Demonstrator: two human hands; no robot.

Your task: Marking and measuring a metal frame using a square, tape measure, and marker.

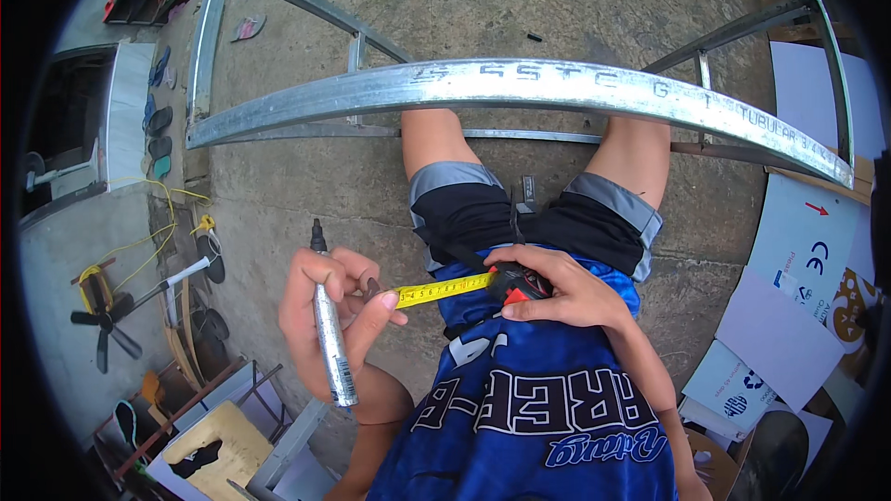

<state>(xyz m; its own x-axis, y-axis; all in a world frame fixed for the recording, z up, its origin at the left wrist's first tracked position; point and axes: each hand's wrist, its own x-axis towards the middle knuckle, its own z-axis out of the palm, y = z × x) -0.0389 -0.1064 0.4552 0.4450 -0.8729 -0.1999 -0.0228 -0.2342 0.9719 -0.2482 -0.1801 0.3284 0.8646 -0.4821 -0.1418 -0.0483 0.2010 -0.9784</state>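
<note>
In front of the blue shirt (548, 362), the right hand (577, 295) grips the black-and-red tape measure (516, 284), while the left hand (311, 306) pinches the end of its drawn-out yellow blade (438, 290) and clasps a silver marker (328, 325). Farther out, a metal frame (520, 83) crosses above the legs (441, 141); beyond, a slipper (248, 29) lies on the concrete floor (445, 0).

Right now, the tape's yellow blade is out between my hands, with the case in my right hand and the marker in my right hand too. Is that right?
Not quite: the head view shows the marker in your left hand. The yellow blade is out between your hands, with the case in your right hand.
</note>
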